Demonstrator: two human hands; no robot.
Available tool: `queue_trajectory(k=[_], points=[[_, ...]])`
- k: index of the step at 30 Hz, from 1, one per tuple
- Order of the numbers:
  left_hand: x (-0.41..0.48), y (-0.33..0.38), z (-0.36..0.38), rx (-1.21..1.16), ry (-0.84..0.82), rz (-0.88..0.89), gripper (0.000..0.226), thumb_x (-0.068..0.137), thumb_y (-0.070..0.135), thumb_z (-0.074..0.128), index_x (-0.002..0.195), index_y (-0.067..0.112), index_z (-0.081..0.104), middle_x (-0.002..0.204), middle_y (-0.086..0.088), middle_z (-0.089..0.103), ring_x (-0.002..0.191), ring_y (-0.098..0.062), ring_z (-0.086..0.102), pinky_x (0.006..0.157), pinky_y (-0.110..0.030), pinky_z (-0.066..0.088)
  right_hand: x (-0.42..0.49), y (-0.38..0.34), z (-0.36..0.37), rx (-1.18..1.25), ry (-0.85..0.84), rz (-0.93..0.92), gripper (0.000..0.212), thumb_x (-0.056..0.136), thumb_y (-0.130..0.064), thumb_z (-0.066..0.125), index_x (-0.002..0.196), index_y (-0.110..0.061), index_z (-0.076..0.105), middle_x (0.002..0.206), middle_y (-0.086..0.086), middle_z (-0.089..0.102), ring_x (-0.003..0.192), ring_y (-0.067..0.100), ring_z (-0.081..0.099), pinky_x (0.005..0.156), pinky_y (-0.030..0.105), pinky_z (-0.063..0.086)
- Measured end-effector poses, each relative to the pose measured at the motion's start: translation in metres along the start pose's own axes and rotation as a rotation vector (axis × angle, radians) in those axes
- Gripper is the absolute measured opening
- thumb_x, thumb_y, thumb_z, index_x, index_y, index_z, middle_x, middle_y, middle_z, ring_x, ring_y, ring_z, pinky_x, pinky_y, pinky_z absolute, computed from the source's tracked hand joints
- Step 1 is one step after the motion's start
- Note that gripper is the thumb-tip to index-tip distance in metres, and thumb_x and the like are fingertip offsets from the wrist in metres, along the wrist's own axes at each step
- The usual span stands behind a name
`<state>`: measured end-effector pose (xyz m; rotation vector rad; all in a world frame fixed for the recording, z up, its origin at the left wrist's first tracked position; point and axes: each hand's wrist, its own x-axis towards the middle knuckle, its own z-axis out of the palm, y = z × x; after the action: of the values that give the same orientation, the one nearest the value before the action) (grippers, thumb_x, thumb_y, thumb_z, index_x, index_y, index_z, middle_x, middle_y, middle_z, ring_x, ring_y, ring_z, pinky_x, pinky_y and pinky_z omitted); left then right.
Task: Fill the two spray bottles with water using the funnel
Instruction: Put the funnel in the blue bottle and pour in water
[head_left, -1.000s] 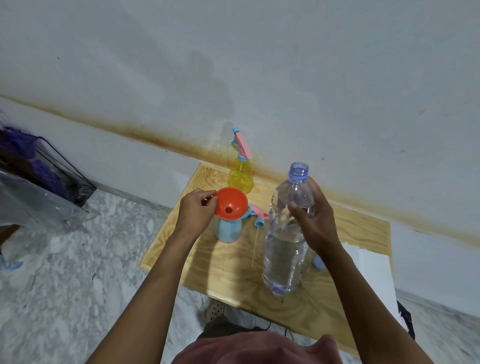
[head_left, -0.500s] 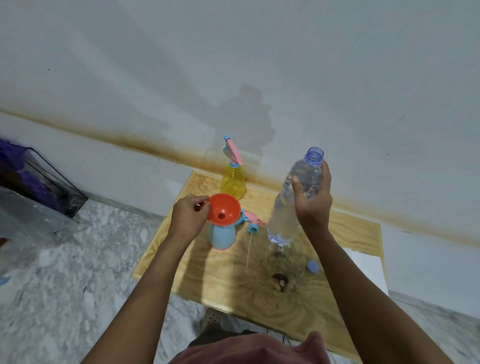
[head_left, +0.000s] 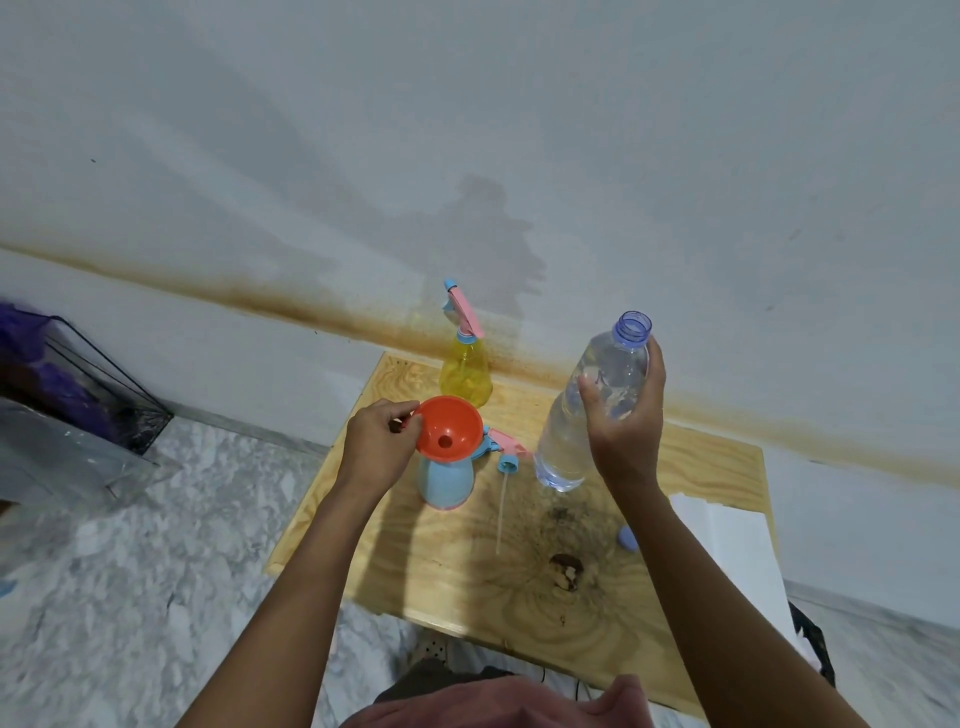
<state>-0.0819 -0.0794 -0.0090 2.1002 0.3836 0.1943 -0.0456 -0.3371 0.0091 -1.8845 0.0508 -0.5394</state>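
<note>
A wooden table (head_left: 441, 561) is seen from above, set against the wall. A water bottle (head_left: 563, 447), uncapped and mostly full, is held clear of the table by the right hand (head_left: 626, 415), whose fingers and thumb are wrapped round its upper half. Its long axis is tilted: the mouth points up and to the right, away from the target, and the base hangs low toward the left. The left hand (head_left: 376, 441) is closed on the near-left edge of the funnel, pinching it steady. The blue spray bottle (head_left: 445, 483) stands upright near the table's left edge, head off. The yellow spray bottle (head_left: 464, 374) stands behind it by the wall, head on, not yet opened. The funnel (head_left: 445, 428), orange, is seated in the blue bottle's neck, bowl open upward. It lies left of and below the water bottle's mouth, so the pour is judged to need the mouth swung leftward and down over the bowl. A removed spray head (head_left: 506, 449) with its tube lies between the funnel and the water bottle. A cap (head_left: 627, 538) lies beside the right forearm.
</note>
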Motion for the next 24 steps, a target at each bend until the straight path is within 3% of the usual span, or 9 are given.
queue_trajectory(k=[4, 6, 8, 9, 12, 14, 19, 24], points=[[0.001, -0.002, 0.000, -0.008, -0.003, -0.001, 0.025, 0.092, 0.011, 0.065, 0.115, 0.008, 0.072, 0.099, 0.001, 0.067, 0.086, -0.016, 0.066, 0.077, -0.018, 0.049, -0.036, -0.014, 0.004, -0.270, 0.272, -0.310, 0.060, 0.085, -0.034, 0.068, 0.133, -0.008, 0.043, 0.124, 0.019, 0.054, 0.117, 0.029, 0.052, 0.098, 0.041, 0.047], [0.001, -0.003, 0.000, -0.016, -0.006, -0.006, 0.025, 0.092, 0.011, 0.065, 0.116, 0.008, 0.073, 0.099, 0.000, 0.067, 0.087, -0.017, 0.066, 0.077, -0.019, 0.049, -0.056, -0.021, 0.013, -0.275, 0.117, -0.404, 0.043, 0.088, -0.034, 0.063, 0.124, -0.013, 0.050, 0.108, 0.008, 0.059, 0.096, 0.019, 0.057, 0.082, 0.036, 0.050], [0.000, -0.003, 0.001, -0.024, -0.008, -0.009, 0.026, 0.092, 0.012, 0.065, 0.116, 0.008, 0.073, 0.099, 0.001, 0.067, 0.089, -0.018, 0.067, 0.079, -0.022, 0.050, -0.066, -0.026, 0.027, -0.261, -0.177, -0.219, 0.037, 0.090, -0.040, 0.061, 0.124, -0.024, 0.055, 0.100, -0.007, 0.057, 0.083, 0.003, 0.054, 0.069, 0.030, 0.051], [-0.001, -0.004, 0.000, -0.026, -0.007, -0.005, 0.026, 0.092, 0.012, 0.065, 0.116, 0.008, 0.073, 0.099, 0.001, 0.067, 0.089, -0.018, 0.067, 0.079, -0.022, 0.051, -0.066, -0.027, 0.034, -0.250, -0.313, -0.056, 0.039, 0.091, -0.044, 0.061, 0.126, -0.028, 0.056, 0.101, -0.008, 0.058, 0.082, 0.003, 0.055, 0.069, 0.030, 0.053], [-0.003, -0.004, -0.001, -0.038, -0.006, 0.008, 0.025, 0.092, 0.012, 0.066, 0.115, 0.009, 0.073, 0.098, 0.001, 0.068, 0.088, -0.019, 0.068, 0.079, -0.024, 0.053, -0.056, -0.027, 0.053, -0.148, -0.571, 0.396, 0.049, 0.091, -0.049, 0.060, 0.133, -0.024, 0.053, 0.109, 0.000, 0.066, 0.096, 0.012, 0.062, 0.087, 0.035, 0.052], [-0.003, -0.005, -0.002, -0.041, -0.007, 0.006, 0.025, 0.091, 0.012, 0.066, 0.115, 0.009, 0.073, 0.098, 0.001, 0.068, 0.087, -0.018, 0.067, 0.079, -0.025, 0.054, -0.053, -0.026, 0.063, -0.180, -0.610, 0.413, 0.040, 0.092, -0.043, 0.060, 0.125, -0.020, 0.060, 0.106, 0.003, 0.071, 0.098, 0.017, 0.065, 0.086, 0.034, 0.050], [-0.002, -0.008, -0.002, -0.066, -0.010, 0.001, 0.025, 0.091, 0.013, 0.067, 0.115, 0.009, 0.073, 0.096, 0.002, 0.068, 0.084, -0.016, 0.066, 0.072, -0.014, 0.049, -0.048, -0.028, 0.071, -0.167, -0.579, 0.420, 0.015, 0.089, -0.020, 0.059, 0.098, -0.013, 0.069, 0.073, 0.004, 0.074, 0.067, 0.016, 0.068, 0.076, 0.041, 0.057], [0.000, -0.012, -0.004, -0.117, -0.027, -0.021, 0.025, 0.091, 0.013, 0.068, 0.115, 0.009, 0.073, 0.099, 0.000, 0.070, 0.088, -0.021, 0.068, 0.078, -0.024, 0.053, -0.045, -0.029, 0.076, -0.125, -0.554, 0.455, 0.009, 0.091, -0.016, 0.060, 0.090, -0.011, 0.067, 0.074, 0.006, 0.075, 0.064, 0.017, 0.073, 0.070, 0.040, 0.061]])
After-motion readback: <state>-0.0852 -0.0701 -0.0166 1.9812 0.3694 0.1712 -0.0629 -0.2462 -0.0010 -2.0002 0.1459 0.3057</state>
